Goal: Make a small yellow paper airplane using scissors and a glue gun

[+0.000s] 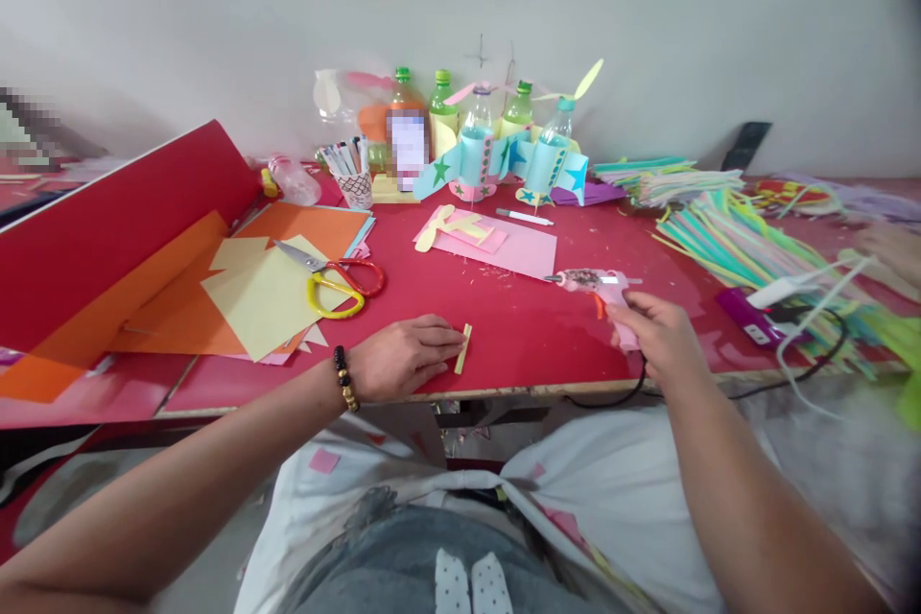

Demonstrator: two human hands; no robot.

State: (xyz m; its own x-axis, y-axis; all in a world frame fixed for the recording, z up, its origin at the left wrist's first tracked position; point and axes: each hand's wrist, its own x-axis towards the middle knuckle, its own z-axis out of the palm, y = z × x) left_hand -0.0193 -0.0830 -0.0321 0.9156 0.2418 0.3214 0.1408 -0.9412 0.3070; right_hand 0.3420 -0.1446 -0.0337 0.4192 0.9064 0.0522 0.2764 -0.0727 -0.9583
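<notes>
My right hand (663,338) is wrapped round the handle of a pink hot glue gun (591,282), whose nozzle points left over the red table. A black cord hangs from the handle. Near the table's front edge my left hand (413,355) lies flat, fingers stretched out. Its fingertips touch a small folded pale yellow paper strip (464,349). Beyond the hands is a pink paper sheet (529,245) carrying pale yellow cut-outs, one a propeller shape (436,228). Scissors (338,283) with red and yellow handles rest on yellow paper (251,297) to the left.
Two bottle airplanes (475,153) with blue paper wings stand at the back, beside plain bottles and a pen cup (354,182). Pipe cleaners (741,240) and a purple power strip (755,318) lie at right, near another person's hand (892,251). A red board (129,221) leans at left.
</notes>
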